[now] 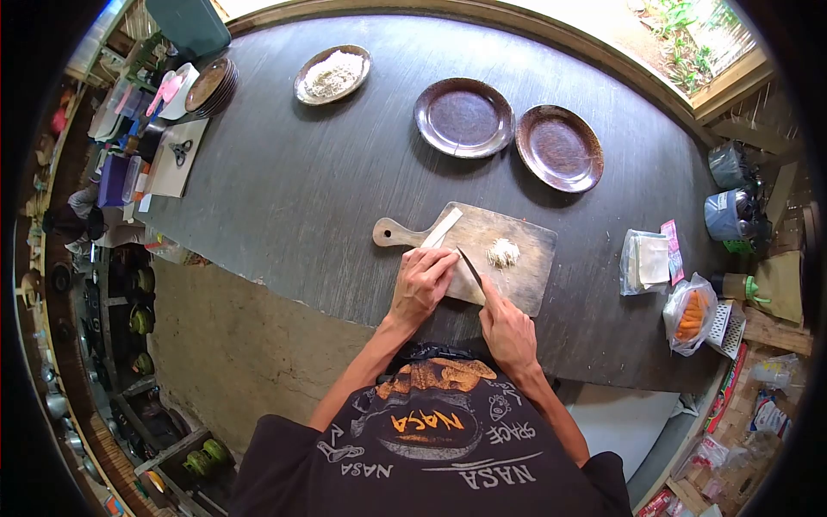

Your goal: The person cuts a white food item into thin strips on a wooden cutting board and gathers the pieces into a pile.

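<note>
A wooden cutting board [530,289] lies at the table's near side, its holed handle pointing left. My left hand [422,283] presses a pale flat strip [444,227] against the board, fingers bent over its lower end. In my right hand [508,332] is a knife [470,269], its blade angled up and left, with the tip right beside my left fingertips. A small heap of thin pale shreds [503,253] sits on the board to the right of the blade.
Beyond the board stand two brown plates [465,119] [560,148] and a plate of white flour-like powder [334,76]. At right are a packet of pale sheets [646,262] and a bag of carrots [691,315]. Scissors [181,152] and stacked plates [211,89] lie at left.
</note>
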Action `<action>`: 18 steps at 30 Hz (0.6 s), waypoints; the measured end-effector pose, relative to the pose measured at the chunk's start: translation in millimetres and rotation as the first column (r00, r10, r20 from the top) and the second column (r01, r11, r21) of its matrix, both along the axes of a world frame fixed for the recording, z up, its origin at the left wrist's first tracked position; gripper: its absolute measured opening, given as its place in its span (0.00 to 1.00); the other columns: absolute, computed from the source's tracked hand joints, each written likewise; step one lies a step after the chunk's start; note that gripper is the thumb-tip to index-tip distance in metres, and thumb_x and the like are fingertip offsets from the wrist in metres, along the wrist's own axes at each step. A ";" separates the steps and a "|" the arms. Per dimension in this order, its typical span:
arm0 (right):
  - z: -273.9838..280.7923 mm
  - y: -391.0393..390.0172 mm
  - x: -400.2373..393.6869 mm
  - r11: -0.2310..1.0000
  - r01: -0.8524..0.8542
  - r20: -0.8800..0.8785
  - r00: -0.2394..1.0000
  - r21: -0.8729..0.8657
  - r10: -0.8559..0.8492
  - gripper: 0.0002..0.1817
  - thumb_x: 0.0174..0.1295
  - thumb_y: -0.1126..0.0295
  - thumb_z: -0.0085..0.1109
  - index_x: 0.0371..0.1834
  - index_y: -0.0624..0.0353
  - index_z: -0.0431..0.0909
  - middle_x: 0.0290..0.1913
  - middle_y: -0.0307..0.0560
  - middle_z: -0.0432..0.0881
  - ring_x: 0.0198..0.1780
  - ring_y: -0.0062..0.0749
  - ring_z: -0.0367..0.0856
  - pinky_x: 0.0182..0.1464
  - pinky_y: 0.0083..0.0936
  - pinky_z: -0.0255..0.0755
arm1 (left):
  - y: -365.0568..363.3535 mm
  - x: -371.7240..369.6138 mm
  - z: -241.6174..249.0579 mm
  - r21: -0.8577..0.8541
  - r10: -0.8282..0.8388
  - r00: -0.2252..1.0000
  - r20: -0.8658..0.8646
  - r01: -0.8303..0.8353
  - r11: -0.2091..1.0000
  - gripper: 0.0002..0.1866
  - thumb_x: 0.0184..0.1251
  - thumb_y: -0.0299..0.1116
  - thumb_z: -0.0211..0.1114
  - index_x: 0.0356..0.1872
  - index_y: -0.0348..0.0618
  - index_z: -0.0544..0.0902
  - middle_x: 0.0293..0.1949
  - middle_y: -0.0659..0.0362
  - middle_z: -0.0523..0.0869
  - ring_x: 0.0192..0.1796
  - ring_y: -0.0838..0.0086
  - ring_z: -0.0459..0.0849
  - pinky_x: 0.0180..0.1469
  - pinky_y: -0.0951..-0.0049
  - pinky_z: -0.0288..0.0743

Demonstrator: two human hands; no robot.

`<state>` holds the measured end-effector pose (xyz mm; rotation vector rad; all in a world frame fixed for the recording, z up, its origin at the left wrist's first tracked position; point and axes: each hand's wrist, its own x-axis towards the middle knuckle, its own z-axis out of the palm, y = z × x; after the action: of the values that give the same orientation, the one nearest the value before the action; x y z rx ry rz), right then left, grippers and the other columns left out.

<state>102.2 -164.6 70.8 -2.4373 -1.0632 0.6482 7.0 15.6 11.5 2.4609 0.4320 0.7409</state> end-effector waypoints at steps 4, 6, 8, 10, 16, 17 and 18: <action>0.1 2.0 1.0 1.000 0.002 0.008 1.000 -0.012 -0.002 0.33 0.71 0.72 0.60 0.81 0.44 0.69 0.38 0.62 0.88 0.38 0.61 0.89 0.41 0.54 0.81 | -0.2 0.7 1.8 -0.003 0.006 1.000 -0.003 -0.006 1.000 0.14 0.68 0.28 0.73 0.53 0.43 0.90 0.50 0.61 0.90 0.55 0.67 0.86 0.62 0.62 0.73; 0.4 3.4 1.3 1.000 0.000 0.012 1.000 -0.026 0.001 0.33 0.71 0.72 0.60 0.81 0.44 0.69 0.38 0.62 0.88 0.37 0.61 0.89 0.42 0.54 0.81 | -0.7 0.6 0.2 -0.006 0.008 1.000 0.008 -0.008 1.000 0.14 0.68 0.28 0.72 0.53 0.43 0.90 0.51 0.61 0.90 0.55 0.67 0.86 0.62 0.62 0.73; 2.1 3.9 0.8 0.999 -0.001 0.018 1.000 -0.040 0.001 0.33 0.71 0.72 0.60 0.81 0.44 0.69 0.38 0.62 0.88 0.37 0.61 0.89 0.42 0.54 0.81 | -1.2 0.5 -1.2 -0.006 0.010 1.000 0.005 -0.010 1.000 0.14 0.68 0.28 0.72 0.53 0.43 0.90 0.51 0.61 0.90 0.56 0.67 0.86 0.62 0.62 0.73; 4.8 3.5 -1.1 0.998 0.004 0.025 1.000 -0.064 -0.002 0.34 0.72 0.71 0.60 0.82 0.43 0.68 0.38 0.61 0.88 0.37 0.61 0.88 0.42 0.54 0.81 | -2.5 0.2 -1.4 -0.008 0.013 1.000 0.000 -0.013 1.000 0.14 0.68 0.27 0.72 0.54 0.43 0.89 0.51 0.61 0.90 0.56 0.67 0.86 0.62 0.62 0.73; 1.9 -18.8 -3.9 0.997 -0.002 -0.030 1.000 -0.076 -0.001 0.35 0.72 0.71 0.59 0.83 0.43 0.66 0.37 0.61 0.86 0.36 0.62 0.87 0.40 0.54 0.81 | -2.8 -1.3 3.3 0.029 0.009 0.999 -0.031 -0.008 1.000 0.14 0.68 0.27 0.72 0.54 0.42 0.89 0.51 0.61 0.90 0.56 0.66 0.86 0.63 0.62 0.74; 0.0 -19.0 -3.8 0.997 -0.003 -0.028 1.000 -0.077 0.000 0.35 0.72 0.71 0.59 0.83 0.43 0.66 0.37 0.61 0.86 0.36 0.62 0.87 0.40 0.54 0.81 | -3.6 -2.1 2.3 0.034 0.009 1.000 -0.029 -0.008 0.999 0.15 0.68 0.27 0.72 0.55 0.41 0.89 0.52 0.60 0.90 0.56 0.66 0.86 0.63 0.61 0.74; -2.6 -18.0 -4.0 0.999 0.003 -0.025 1.000 -0.035 -0.004 0.35 0.72 0.71 0.59 0.83 0.43 0.66 0.37 0.61 0.86 0.36 0.62 0.87 0.40 0.54 0.81 | -4.0 -2.0 1.9 0.041 0.008 1.000 -0.026 -0.007 0.999 0.15 0.68 0.27 0.72 0.55 0.41 0.89 0.52 0.60 0.90 0.56 0.66 0.86 0.64 0.61 0.75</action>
<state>98.2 -182.6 68.2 -2.4539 -1.0455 0.7000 5.0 11.6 13.4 2.5108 0.4405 0.7274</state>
